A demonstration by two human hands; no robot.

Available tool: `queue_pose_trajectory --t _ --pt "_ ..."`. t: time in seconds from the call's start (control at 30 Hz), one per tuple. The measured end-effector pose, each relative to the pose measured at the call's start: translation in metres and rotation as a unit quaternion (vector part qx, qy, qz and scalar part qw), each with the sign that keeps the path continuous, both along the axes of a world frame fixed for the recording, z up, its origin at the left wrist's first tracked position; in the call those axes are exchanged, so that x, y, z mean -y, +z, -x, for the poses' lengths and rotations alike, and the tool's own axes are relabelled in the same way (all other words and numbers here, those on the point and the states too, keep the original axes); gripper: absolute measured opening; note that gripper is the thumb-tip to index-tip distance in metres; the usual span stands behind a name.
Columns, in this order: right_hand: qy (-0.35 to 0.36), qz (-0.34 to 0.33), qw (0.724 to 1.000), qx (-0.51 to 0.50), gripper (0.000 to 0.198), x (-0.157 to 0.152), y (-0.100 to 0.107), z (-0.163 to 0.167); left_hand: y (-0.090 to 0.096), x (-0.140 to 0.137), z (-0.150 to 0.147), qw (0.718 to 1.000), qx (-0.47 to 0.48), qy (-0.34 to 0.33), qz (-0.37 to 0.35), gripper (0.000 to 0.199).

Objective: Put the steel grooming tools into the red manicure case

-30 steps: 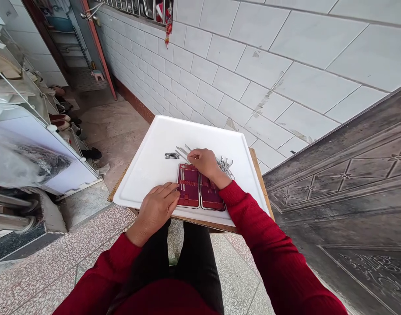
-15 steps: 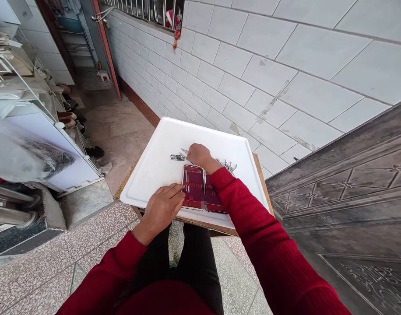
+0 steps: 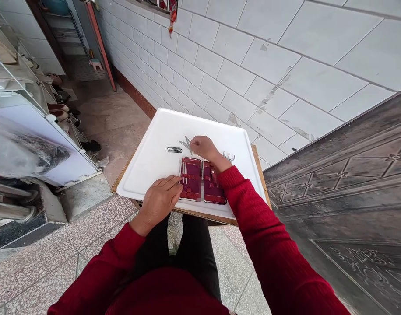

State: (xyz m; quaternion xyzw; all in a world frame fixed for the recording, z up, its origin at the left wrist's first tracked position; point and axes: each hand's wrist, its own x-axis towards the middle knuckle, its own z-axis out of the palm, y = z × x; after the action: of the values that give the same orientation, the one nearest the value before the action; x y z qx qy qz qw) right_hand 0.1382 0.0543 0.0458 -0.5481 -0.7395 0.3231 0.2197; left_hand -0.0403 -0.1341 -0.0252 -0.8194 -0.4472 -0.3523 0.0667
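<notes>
A dark red manicure case [image 3: 214,192] lies unfolded on a white board, with a few slim metal tools [image 3: 184,170] in the loops of its left half. My left hand [image 3: 163,197] rests flat, fingers stretched out, at the case's left edge. Above the case, my right hand [image 3: 203,147] has its fingers curled into a pinch; whatever may be between them is too small to make out. Just left of those fingers lie thin metal implements [image 3: 186,143]. Farther left are nail clippers [image 3: 174,149]. Silvery tools [image 3: 229,156] lie to the right, partly hidden by my right hand and wrist.
The white board [image 3: 144,166] has a raised rim and sits on a wooden table [image 3: 262,175]. A tiled wall [image 3: 233,87] stands behind it, and a carved dark panel [image 3: 335,183] is on the right. Shelves with shoes [image 3: 61,111] are at the left.
My right hand has shifted slightly right, away from the thin implements, and more of them shows. The left hand stays on the case's edge. The camera view has tilted down slightly.
</notes>
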Motion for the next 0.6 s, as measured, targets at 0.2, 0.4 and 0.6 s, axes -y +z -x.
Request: queue_pose_trajectory --t 0.2,0.4,0.6 --pt "0.012 0.123 0.955 -0.270 0.015 0.033 -0.022 -0.023 -0.001 -0.002 0.000 1.000 -0.007 0.001 -0.002 0.021" --pt "0.044 0.131 0.933 -0.333 0.059 0.052 -0.037 -0.019 -0.001 -0.002 0.001 1.000 -0.007 0.003 0.002 0.021" --pt "0.028 0.102 0.948 -0.301 0.052 0.052 -0.045 -0.016 0.000 -0.002 0.001 1.000 -0.007 0.000 0.008 0.022"
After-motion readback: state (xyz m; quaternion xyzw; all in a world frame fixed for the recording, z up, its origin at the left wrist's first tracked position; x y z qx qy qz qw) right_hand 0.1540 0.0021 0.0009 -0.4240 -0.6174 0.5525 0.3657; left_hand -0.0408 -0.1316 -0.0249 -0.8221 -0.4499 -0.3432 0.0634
